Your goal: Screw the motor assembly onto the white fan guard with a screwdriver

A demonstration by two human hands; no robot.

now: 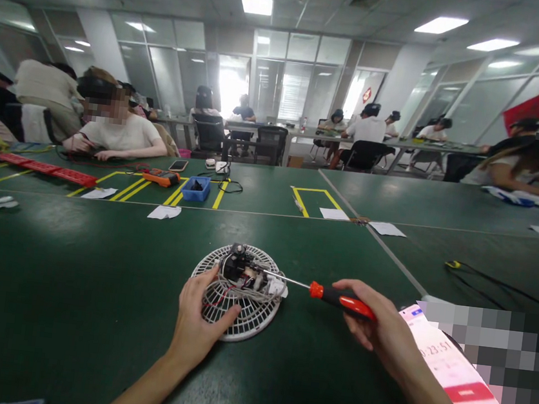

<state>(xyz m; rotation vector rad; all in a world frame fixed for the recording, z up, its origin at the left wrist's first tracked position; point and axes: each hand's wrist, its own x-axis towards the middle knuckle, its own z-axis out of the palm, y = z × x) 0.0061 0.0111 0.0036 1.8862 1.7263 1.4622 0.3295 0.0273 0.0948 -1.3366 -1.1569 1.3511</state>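
Observation:
A white round fan grille (255,329) lies on the green table, with a black fan motor (233,266), loose wires and a coiled grey cord on top of it. My left hand (201,314) grips this fan head from the left, its fingers by the motor and its thumb over the grille bars. In my right hand (373,317), the fingers are wrapped round the red and black handle of a screwdriver (343,300). The screwdriver's shaft points left, and its tip reaches in among the motor parts. The exact spot the tip touches is too small to make out.
A phone (463,380) with a lit screen is at the right, by my right forearm. Farther back on the table are a blue bin (196,188), an orange meter (161,178), a red strip (48,169) and a black strap (494,279). A co-worker (117,126) sits across.

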